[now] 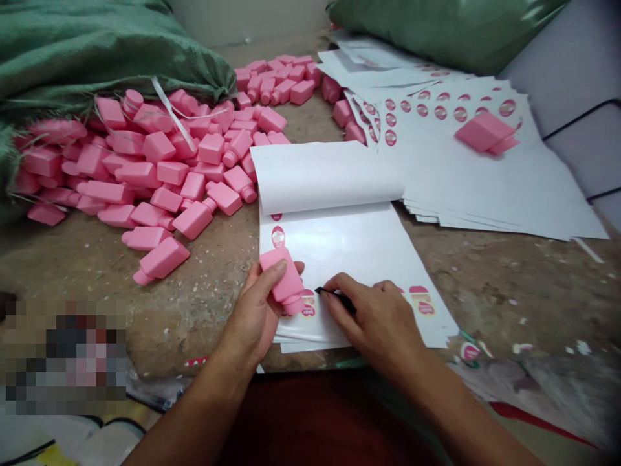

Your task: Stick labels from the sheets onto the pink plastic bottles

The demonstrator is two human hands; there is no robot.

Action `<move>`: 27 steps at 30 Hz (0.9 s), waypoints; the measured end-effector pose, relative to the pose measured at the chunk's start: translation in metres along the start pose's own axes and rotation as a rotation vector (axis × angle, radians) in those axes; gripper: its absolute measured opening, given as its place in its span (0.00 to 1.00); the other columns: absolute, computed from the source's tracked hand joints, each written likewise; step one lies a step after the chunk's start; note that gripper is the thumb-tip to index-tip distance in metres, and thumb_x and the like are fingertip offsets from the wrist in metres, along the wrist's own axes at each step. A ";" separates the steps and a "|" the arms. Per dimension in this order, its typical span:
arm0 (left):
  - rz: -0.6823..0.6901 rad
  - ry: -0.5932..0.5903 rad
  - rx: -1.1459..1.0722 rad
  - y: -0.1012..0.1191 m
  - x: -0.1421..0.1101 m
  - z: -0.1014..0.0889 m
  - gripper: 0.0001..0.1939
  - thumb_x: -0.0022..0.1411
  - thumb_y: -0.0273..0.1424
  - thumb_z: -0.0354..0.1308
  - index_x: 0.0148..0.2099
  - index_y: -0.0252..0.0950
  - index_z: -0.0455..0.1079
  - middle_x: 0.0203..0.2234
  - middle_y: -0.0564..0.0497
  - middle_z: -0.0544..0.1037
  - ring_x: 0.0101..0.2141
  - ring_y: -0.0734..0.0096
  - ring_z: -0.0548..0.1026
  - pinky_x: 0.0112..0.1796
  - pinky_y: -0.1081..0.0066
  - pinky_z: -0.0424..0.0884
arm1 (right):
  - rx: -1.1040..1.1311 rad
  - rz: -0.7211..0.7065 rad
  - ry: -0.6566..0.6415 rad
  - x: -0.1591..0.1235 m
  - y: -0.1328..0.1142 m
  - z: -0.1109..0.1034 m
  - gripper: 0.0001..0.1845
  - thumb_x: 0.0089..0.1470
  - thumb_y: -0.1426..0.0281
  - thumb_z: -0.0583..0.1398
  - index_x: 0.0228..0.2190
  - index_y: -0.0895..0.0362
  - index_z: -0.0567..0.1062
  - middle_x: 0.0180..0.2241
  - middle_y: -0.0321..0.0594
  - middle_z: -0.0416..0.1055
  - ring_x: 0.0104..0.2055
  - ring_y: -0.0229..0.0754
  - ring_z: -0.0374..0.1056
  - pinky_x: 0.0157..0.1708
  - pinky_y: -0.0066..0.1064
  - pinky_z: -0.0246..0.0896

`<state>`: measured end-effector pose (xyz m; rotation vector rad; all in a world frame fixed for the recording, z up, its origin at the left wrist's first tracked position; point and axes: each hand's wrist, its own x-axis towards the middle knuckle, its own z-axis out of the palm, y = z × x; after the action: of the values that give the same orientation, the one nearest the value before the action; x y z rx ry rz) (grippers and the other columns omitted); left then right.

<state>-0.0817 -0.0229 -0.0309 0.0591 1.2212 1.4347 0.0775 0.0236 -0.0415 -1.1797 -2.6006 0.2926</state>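
My left hand [259, 304] is closed around a pink plastic bottle [284, 278], its capped end tilted down toward me. Beneath it lies a white sticker sheet [349, 252], whose far part is folded back over itself. A few oval and "BABY" labels [423, 301] remain on the sheet. In my right hand [373, 314], a thin black pointed tool [342, 299] is pinched between thumb and fingers. Its tip is at the sheet beside a label [308, 304], just right of the bottle. The tool's exact kind cannot be made out.
A heap of pink bottles [145, 175] spills from a green sack [107, 45] at left. More sticker sheets [475, 175] are stacked at right, with a pink bottle [488, 134] on top. Another green sack [446, 29] stands behind. Label scraps [469, 351] lie along the table's near edge.
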 end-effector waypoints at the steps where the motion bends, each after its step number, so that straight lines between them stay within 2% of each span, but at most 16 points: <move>1: -0.005 0.001 0.000 0.000 0.000 0.000 0.17 0.55 0.35 0.63 0.46 0.36 0.68 0.38 0.45 0.80 0.39 0.64 0.77 0.36 0.68 0.71 | -0.016 -0.002 -0.002 0.000 -0.001 0.000 0.08 0.62 0.69 0.55 0.32 0.53 0.73 0.20 0.33 0.73 0.19 0.42 0.57 0.29 0.32 0.45; 7: -0.025 -0.003 -0.032 0.002 -0.001 0.001 0.15 0.56 0.33 0.63 0.45 0.36 0.68 0.35 0.46 0.80 0.33 0.70 0.75 0.36 0.70 0.71 | -0.131 -0.030 0.028 0.001 -0.007 -0.003 0.12 0.62 0.70 0.53 0.29 0.54 0.73 0.17 0.34 0.70 0.18 0.43 0.56 0.29 0.35 0.45; 13: -0.016 -0.028 -0.041 0.004 -0.003 0.003 0.16 0.55 0.32 0.64 0.45 0.34 0.67 0.35 0.45 0.80 0.35 0.66 0.76 0.35 0.70 0.70 | -0.084 -0.020 0.022 0.000 -0.008 -0.002 0.10 0.62 0.70 0.54 0.30 0.55 0.73 0.19 0.33 0.71 0.17 0.42 0.58 0.29 0.34 0.47; 20: -0.022 -0.029 -0.045 0.005 -0.004 0.002 0.13 0.58 0.30 0.61 0.46 0.33 0.67 0.35 0.45 0.79 0.31 0.71 0.74 0.32 0.72 0.70 | -0.015 0.049 0.002 -0.004 -0.001 0.001 0.10 0.61 0.66 0.55 0.31 0.53 0.74 0.20 0.34 0.73 0.20 0.45 0.59 0.25 0.31 0.45; 24: -0.030 -0.031 -0.055 0.005 -0.003 0.002 0.13 0.59 0.30 0.60 0.46 0.33 0.67 0.34 0.45 0.79 0.32 0.72 0.74 0.35 0.72 0.71 | 0.122 0.137 -0.071 -0.006 0.005 0.004 0.10 0.61 0.63 0.54 0.33 0.52 0.74 0.23 0.34 0.74 0.23 0.46 0.63 0.25 0.31 0.46; 27: -0.028 -0.039 -0.069 0.004 -0.002 0.001 0.14 0.59 0.30 0.61 0.47 0.34 0.67 0.33 0.46 0.79 0.33 0.72 0.74 0.36 0.73 0.70 | 0.146 0.140 -0.077 -0.006 0.006 0.005 0.10 0.61 0.63 0.55 0.33 0.51 0.74 0.22 0.34 0.74 0.23 0.46 0.63 0.25 0.31 0.47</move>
<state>-0.0827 -0.0230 -0.0265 0.0232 1.1358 1.4440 0.0835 0.0226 -0.0487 -1.3243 -2.5147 0.5562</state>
